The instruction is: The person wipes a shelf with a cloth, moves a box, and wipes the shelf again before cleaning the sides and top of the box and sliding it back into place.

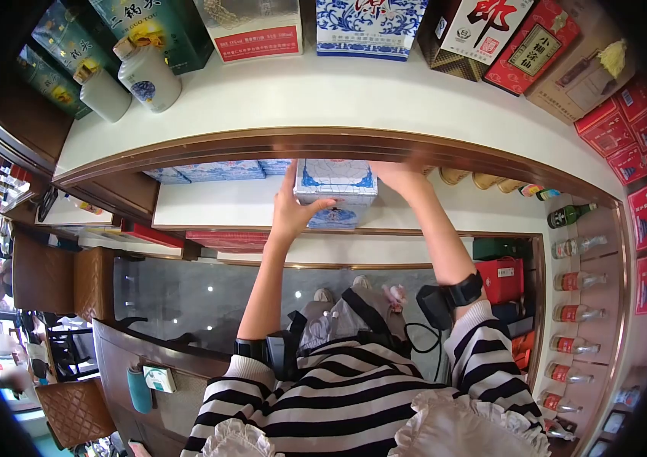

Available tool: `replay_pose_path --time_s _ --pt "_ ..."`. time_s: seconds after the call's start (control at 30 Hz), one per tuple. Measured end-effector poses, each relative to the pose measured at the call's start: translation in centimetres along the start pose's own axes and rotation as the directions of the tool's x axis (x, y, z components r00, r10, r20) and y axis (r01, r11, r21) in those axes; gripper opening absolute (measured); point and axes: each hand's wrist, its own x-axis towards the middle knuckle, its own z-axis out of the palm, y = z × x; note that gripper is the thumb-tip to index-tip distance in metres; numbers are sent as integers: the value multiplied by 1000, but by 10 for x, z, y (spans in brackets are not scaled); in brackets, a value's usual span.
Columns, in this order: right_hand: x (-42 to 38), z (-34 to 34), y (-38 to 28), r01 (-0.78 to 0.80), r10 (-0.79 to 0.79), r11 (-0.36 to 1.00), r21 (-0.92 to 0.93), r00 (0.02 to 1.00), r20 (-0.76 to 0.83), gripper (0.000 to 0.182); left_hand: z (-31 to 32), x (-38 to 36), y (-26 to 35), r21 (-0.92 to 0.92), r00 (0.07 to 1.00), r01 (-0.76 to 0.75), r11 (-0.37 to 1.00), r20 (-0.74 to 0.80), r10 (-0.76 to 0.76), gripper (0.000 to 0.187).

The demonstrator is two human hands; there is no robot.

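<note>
A blue-and-white patterned box (336, 177) stands on the white shelf below the wooden shelf edge. My left hand (293, 211) holds its left side, with the thumb across the front and the fingers along the side. At the box's upper right is my right hand (399, 176), its fingers blurred and partly hidden near the shelf edge; what they touch cannot be made out. More blue-and-white boxes (224, 170) lie to the left on the same shelf.
The upper shelf (323, 103) holds boxed and bottled liquor. Glass bottles (578, 313) line the right side. A red case (502, 280) sits low at the right. Brown chairs (72, 411) and a desk (114, 365) stand at the left.
</note>
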Motion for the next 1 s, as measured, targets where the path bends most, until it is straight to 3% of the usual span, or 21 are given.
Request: replay_pose_path --time_s 0.07,0.13,0.17,0.23,0.27,0.33,0.37,0.47,0.5,0.53,0.6,0.63,0.7,0.73,0.8,1.0 --pt "-9 2 -2 57 -57 998 5 998 2 26 -1 0 -5 -9 1000 -6 1000 -7 6 88" --pt "-23 0 -3 279 -278 958 -62 960 23 27 0 2 -13 42 996 -83 996 -9 83 87" --pt "-27 -5 -4 272 -272 960 -64 962 23 27 1 2 -16 38 996 -84 996 -2 84 87" --pt "-33 -22 -14 54 -159 953 297 926 342 28 1 0 -12 -65 999 -36 997 -5 36 87" --pt "-38 -23 -12 50 -153 954 294 928 340 28 1 0 -10 -68 999 -38 997 0 38 87" --pt "-47 -27 -3 389 -502 823 414 840 207 37 -1 0 -2 -146 999 51 988 7 -50 88" --pt "-52 -30 2 388 -498 826 409 843 206 37 -1 0 -3 -149 999 48 988 11 -47 88" --pt "-67 -39 13 73 -361 720 690 889 282 33 0 0 -6 -127 999 31 991 19 -28 87" --pt "-68 -37 12 33 -209 675 737 967 148 27 0 -1 -4 -101 1000 22 995 18 -20 87" --pt "-64 -31 16 34 -210 677 736 966 149 27 -1 -1 -2 -74 1000 12 997 16 -11 86" --pt "-48 -16 29 100 35 816 570 975 -220 22 -2 -2 3 -94 1000 18 995 16 -17 86" --pt "-39 -11 32 102 35 815 570 974 -225 22 -2 -1 5 -116 1000 26 993 17 -24 86" --pt "-20 -3 34 -107 159 970 220 959 -234 21 -1 0 1 -123 1000 19 992 17 -17 85" --pt "-11 0 29 -106 158 970 220 959 -234 21 -1 -1 -1 -129 1000 18 991 17 -16 85" --pt "4 9 12 -124 122 992 -27 990 -72 25 -2 -1 -2 -135 1000 21 991 16 -19 85" --pt "4 11 -13 -44 46 996 -77 999 26 26 -1 0 -8 -153 1000 5 988 2 -4 85"
